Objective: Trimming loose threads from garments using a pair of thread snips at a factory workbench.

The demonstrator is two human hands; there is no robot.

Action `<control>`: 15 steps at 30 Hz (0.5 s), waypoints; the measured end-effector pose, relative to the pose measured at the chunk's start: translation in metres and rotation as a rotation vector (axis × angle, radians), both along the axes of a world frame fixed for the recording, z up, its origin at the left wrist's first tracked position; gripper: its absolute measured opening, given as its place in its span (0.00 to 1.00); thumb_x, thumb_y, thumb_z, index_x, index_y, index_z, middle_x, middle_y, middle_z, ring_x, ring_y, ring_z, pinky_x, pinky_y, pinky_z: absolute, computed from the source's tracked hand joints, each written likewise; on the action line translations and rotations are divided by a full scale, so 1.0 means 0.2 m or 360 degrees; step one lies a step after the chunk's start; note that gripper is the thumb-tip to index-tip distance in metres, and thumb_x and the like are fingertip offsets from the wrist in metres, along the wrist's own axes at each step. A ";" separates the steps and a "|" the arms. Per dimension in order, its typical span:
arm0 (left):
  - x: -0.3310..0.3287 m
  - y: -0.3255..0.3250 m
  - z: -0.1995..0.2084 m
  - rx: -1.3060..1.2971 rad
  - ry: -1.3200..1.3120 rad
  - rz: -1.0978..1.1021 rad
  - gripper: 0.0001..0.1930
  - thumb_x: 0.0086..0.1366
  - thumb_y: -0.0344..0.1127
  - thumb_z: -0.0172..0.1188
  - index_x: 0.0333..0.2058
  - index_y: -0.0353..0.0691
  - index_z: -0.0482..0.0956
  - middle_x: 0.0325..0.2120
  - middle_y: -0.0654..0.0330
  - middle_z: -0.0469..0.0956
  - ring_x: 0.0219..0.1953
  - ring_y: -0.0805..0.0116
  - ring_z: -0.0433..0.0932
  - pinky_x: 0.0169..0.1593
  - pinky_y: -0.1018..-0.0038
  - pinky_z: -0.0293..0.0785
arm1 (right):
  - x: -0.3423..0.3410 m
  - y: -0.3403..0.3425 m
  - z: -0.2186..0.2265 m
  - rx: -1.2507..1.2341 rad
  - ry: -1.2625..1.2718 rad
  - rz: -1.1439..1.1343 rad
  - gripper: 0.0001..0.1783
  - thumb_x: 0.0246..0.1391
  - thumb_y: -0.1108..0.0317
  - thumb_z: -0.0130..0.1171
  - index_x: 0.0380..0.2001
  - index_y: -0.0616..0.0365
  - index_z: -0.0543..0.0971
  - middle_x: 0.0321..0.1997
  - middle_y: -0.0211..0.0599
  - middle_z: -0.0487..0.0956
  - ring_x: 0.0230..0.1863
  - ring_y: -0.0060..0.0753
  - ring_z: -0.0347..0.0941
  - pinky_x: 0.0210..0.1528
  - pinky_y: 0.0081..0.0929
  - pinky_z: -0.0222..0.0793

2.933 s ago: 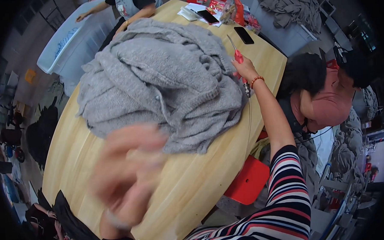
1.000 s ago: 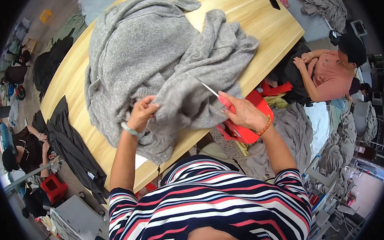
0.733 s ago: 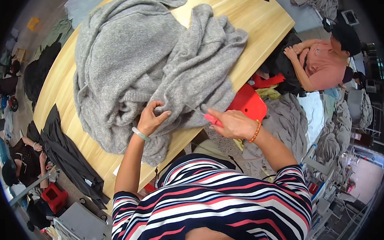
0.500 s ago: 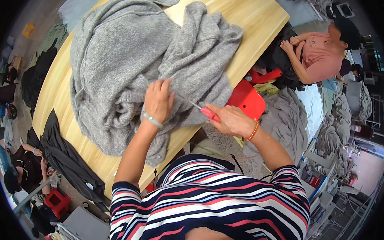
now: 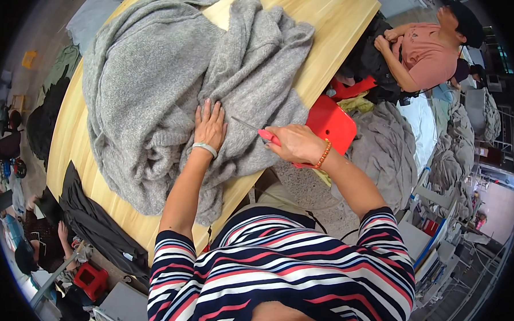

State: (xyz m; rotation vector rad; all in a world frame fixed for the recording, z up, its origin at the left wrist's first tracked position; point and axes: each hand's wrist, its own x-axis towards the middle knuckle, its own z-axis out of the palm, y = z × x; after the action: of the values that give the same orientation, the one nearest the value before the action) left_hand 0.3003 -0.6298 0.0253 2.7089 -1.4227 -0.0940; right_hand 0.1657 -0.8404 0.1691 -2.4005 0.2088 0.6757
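Observation:
A large heap of grey knitted garment, folded and bunched, lies on the wooden table. My left hand rests flat on it, fingers stretched out and lying on the knit. In my right hand, closed round its red handle, is a tool with a thin metal shaft. The shaft points left over the knit, its tip a little to the right of my left fingers. What kind of tool it is, I cannot tell.
A red stool stands right of the table, beside a pile of grey knits. Dark trousers hang over the left edge. Another person works at the far right, and one more at the left.
My left hand has flattened, its fingers now spread on the knit. The tool's shaft has come away from the left fingertips, and my right hand has moved slightly left and up.

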 end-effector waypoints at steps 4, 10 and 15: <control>0.00 0.06 0.05 0.0042 0.0012 -0.0036 0.19 0.62 0.37 0.51 0.51 0.36 0.71 0.59 0.55 0.64 0.65 0.52 0.53 0.66 0.56 0.47 | 0.02 0.02 0.02 0.0070 0.0076 0.0179 0.19 0.54 0.55 0.53 0.44 0.56 0.73 0.33 0.54 0.79 0.39 0.59 0.75 0.43 0.49 0.69; -0.07 0.24 0.23 -0.0149 0.0092 -0.0042 0.19 0.56 0.28 0.48 0.48 0.35 0.72 0.50 0.54 0.71 0.57 0.52 0.64 0.58 0.60 0.61 | 0.00 0.14 0.10 0.0256 0.0246 0.0316 0.17 0.54 0.55 0.51 0.42 0.54 0.74 0.34 0.53 0.79 0.41 0.58 0.75 0.44 0.50 0.69; -0.13 0.50 0.17 -0.0518 0.0495 0.0500 0.13 0.57 0.27 0.56 0.42 0.38 0.75 0.35 0.51 0.77 0.35 0.53 0.76 0.37 0.67 0.72 | 0.00 0.28 0.16 0.0337 0.0278 0.0510 0.20 0.55 0.54 0.51 0.44 0.56 0.73 0.36 0.54 0.79 0.42 0.58 0.75 0.44 0.49 0.69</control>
State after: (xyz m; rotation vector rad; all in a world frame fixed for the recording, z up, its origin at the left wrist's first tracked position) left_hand 0.2744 -0.5300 0.0586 2.4741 -0.8370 -0.2293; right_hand 0.1662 -0.7847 0.2020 -2.1909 -0.1736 1.0022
